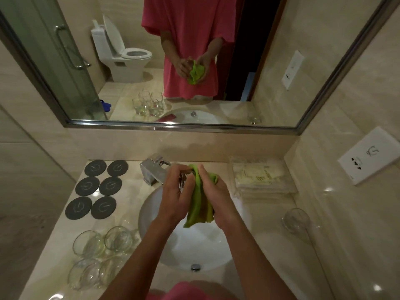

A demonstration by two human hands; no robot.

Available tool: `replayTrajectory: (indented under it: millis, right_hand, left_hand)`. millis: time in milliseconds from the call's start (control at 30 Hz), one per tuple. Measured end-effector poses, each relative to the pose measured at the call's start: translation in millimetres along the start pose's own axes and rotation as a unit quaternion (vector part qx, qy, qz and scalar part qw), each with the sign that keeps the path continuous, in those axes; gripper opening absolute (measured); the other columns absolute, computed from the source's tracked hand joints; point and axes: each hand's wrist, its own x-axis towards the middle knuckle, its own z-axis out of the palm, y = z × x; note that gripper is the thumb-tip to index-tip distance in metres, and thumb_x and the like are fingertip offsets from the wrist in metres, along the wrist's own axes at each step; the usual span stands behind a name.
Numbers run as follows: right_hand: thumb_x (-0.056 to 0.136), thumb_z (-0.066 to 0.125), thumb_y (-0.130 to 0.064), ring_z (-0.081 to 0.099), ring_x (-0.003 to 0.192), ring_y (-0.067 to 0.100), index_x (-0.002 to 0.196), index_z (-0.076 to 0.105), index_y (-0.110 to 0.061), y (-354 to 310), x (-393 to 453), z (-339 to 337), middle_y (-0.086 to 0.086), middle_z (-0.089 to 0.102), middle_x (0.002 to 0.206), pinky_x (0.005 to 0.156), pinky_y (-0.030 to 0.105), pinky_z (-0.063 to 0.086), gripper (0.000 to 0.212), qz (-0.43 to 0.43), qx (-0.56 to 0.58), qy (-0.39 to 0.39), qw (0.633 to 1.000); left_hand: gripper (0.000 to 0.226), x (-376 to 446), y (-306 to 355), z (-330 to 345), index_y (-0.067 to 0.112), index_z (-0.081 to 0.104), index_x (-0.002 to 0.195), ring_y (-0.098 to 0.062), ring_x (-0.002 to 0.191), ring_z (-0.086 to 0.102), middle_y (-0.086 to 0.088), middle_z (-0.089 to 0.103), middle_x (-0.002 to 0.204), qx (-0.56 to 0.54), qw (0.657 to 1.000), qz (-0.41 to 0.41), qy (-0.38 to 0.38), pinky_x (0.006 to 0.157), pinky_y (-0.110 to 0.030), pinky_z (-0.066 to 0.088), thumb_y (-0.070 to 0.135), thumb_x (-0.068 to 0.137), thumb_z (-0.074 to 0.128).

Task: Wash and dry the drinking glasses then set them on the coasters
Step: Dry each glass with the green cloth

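Over the white basin (151,204) my left hand (175,191) grips a clear drinking glass (182,180), mostly hidden by the fingers. My right hand (213,191) holds a green cloth (200,204) against that glass. Several dark round coasters (98,189) lie in pairs on the counter at the left, all bare. In front of them stand several clear glasses (104,252). One more glass (296,219) stands alone on the counter at the right.
A chrome tap (152,169) rises behind the basin, just left of my hands. A clear tray of sachets (259,176) sits at the back right. A wall socket plate (370,154) is on the right wall. The mirror (194,61) fills the wall above.
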Motion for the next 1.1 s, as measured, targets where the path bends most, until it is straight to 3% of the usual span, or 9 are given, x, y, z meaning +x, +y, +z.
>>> replayTrajectory:
  millis: [233, 333, 433, 633, 733, 833, 967, 1033, 1100]
  right_hand:
    - [0.088, 0.065, -0.057, 0.065, 0.076, -0.001, 0.102, 0.058, -0.031, 3, -9, 14, -0.012, 0.065, 0.089, 0.062, 0.011, 0.049, 0.030, -0.179, 0.009, 0.117, 0.977]
    - [0.082, 0.068, -0.064, 0.067, 0.079, 0.003, 0.102, 0.058, -0.033, 6, -9, 15, -0.013, 0.066, 0.088, 0.065, 0.020, 0.055, 0.038, -0.270, -0.005, 0.135, 0.953]
    - [0.079, 0.070, -0.064, 0.067, 0.086, 0.010, 0.113, 0.057, -0.025, 17, -4, 6, -0.008, 0.065, 0.100, 0.072, 0.033, 0.058, 0.053, -0.345, -0.068, 0.112, 0.929]
    - [0.080, 0.073, -0.052, 0.058, 0.102, 0.011, 0.121, 0.047, -0.024, 27, 0, -11, -0.001, 0.054, 0.116, 0.086, 0.018, 0.049, 0.057, -0.483, -0.156, 0.039, 0.861]
    - [0.080, 0.073, -0.052, 0.065, 0.091, 0.012, 0.111, 0.054, -0.023, 22, -8, 6, -0.007, 0.063, 0.103, 0.076, 0.029, 0.055, 0.046, -0.389, -0.035, 0.100, 0.915]
    - [0.085, 0.074, -0.048, 0.067, 0.080, 0.008, 0.099, 0.057, -0.028, 9, -13, 13, -0.010, 0.066, 0.088, 0.072, 0.030, 0.056, 0.030, -0.261, 0.062, 0.137, 0.953]
    - [0.089, 0.073, -0.043, 0.072, 0.088, 0.020, 0.109, 0.064, -0.021, -8, -6, 1, 0.009, 0.072, 0.102, 0.063, 0.033, 0.060, 0.031, -0.039, 0.149, 0.036, 0.987]
    - [0.088, 0.072, -0.044, 0.074, 0.094, 0.026, 0.113, 0.071, -0.015, -16, 1, -10, 0.010, 0.076, 0.102, 0.071, 0.035, 0.061, 0.037, 0.072, 0.176, -0.051, 0.981]
    - [0.092, 0.066, -0.045, 0.073, 0.088, 0.025, 0.098, 0.077, -0.015, -21, 3, -22, 0.009, 0.076, 0.092, 0.082, 0.037, 0.059, 0.033, 0.139, 0.150, -0.132, 0.970]
  left_hand:
    - [0.024, 12, 16, 7, 0.013, 0.051, 0.076, -0.008, 0.065, 0.048, -0.002, 0.052, 0.072, -0.074, 0.984, -0.160, 0.040, 0.060, -0.021, 0.043, 0.028, 0.094, 0.045]
    - [0.031, 25, 20, 3, 0.010, 0.052, 0.070, -0.003, 0.057, 0.047, -0.002, 0.051, 0.068, -0.087, 0.962, -0.257, 0.027, 0.052, -0.017, 0.042, 0.014, 0.100, 0.043]
    - [0.035, 44, 23, -5, 0.009, 0.058, 0.074, -0.019, 0.055, 0.054, -0.010, 0.056, 0.068, -0.101, 0.919, -0.378, -0.055, 0.047, -0.027, 0.044, 0.018, 0.101, 0.037]
    - [0.039, 58, 22, -24, 0.009, 0.059, 0.075, -0.025, 0.050, 0.052, -0.014, 0.055, 0.061, -0.137, 0.853, -0.425, -0.269, 0.043, -0.027, 0.045, 0.026, 0.102, 0.037]
    - [0.039, 57, 24, -16, 0.007, 0.060, 0.075, -0.026, 0.052, 0.053, -0.018, 0.055, 0.064, -0.084, 0.873, -0.417, -0.236, 0.046, -0.028, 0.045, 0.024, 0.100, 0.035]
    - [0.042, 48, 24, -3, 0.005, 0.063, 0.076, -0.025, 0.058, 0.059, -0.012, 0.060, 0.062, -0.040, 0.928, -0.348, -0.129, 0.053, -0.035, 0.051, 0.025, 0.101, 0.038]
    - [0.041, 26, 20, 2, 0.006, 0.051, 0.068, -0.022, 0.058, 0.049, -0.011, 0.052, 0.062, 0.030, 0.987, -0.147, -0.060, 0.059, -0.035, 0.043, 0.034, 0.094, 0.036]
    - [0.035, 14, 20, 1, 0.009, 0.049, 0.079, -0.022, 0.068, 0.049, -0.010, 0.053, 0.072, 0.084, 0.994, -0.027, -0.070, 0.063, -0.029, 0.039, 0.035, 0.097, 0.033]
    - [0.023, 8, 18, -3, 0.013, 0.048, 0.093, -0.025, 0.080, 0.052, -0.011, 0.058, 0.089, 0.143, 0.976, 0.129, -0.105, 0.072, -0.028, 0.042, 0.030, 0.099, 0.034]
